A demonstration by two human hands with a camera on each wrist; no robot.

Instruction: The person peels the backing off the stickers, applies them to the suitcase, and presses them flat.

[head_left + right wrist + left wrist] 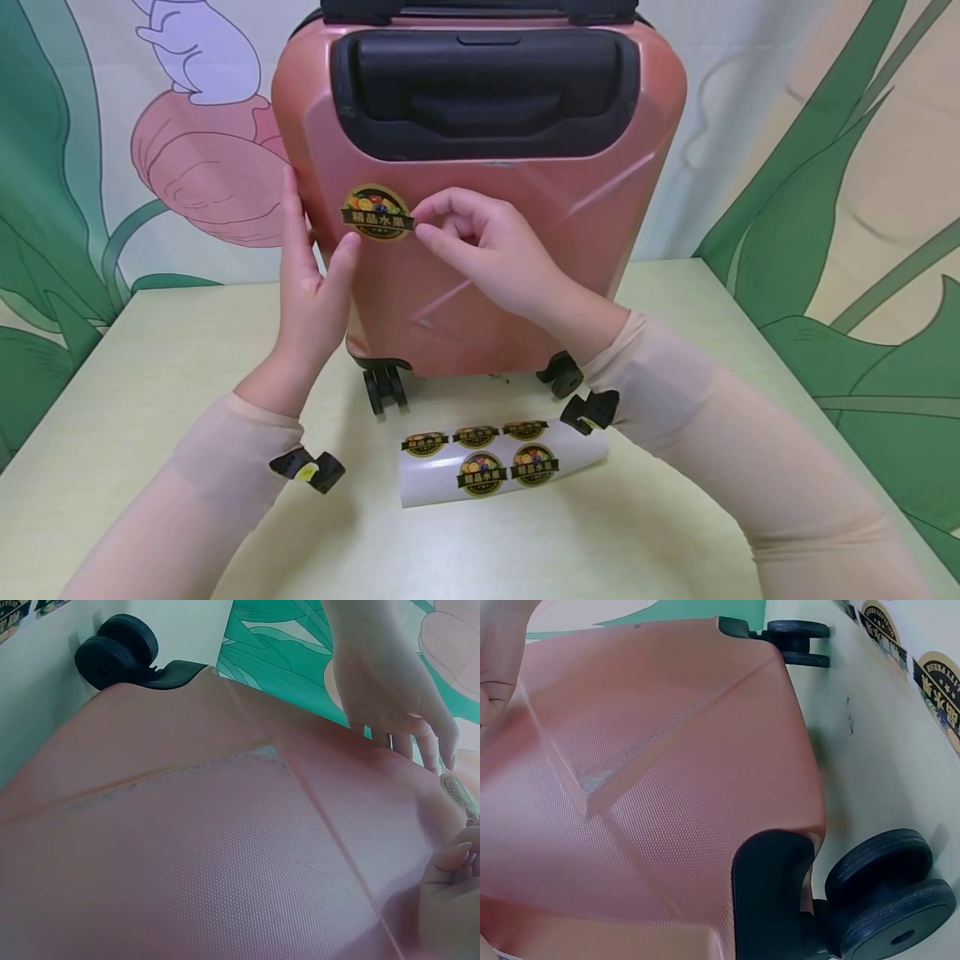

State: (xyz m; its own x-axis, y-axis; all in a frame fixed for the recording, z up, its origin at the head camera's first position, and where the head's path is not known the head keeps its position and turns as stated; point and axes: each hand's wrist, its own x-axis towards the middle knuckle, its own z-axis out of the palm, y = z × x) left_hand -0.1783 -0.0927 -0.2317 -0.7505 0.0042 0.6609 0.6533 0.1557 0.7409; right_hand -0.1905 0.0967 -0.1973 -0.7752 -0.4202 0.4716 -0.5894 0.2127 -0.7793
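A pink hard-shell suitcase [480,275] stands upright on the table. Against the left part of its front is a round black-and-gold fruit sticker [377,213], also seen edge-on as a sticker [456,791] in the right wrist view. My right hand [502,250] pinches the sticker's right edge between thumb and index finger. With fingers extended along the suitcase's left side, my left hand [315,283] has its thumb tip just below the sticker's left edge. Whether the whole sticker touches the shell cannot be told. The left wrist view shows part of my right hand [499,660].
A curled white sticker sheet [431,487] with several similar stickers lies on the table [360,550] before the suitcase. Black wheels [385,388] carry the suitcase, and a black handle recess [487,92] is near its top. A printed leaf curtain [795,208] hangs behind.
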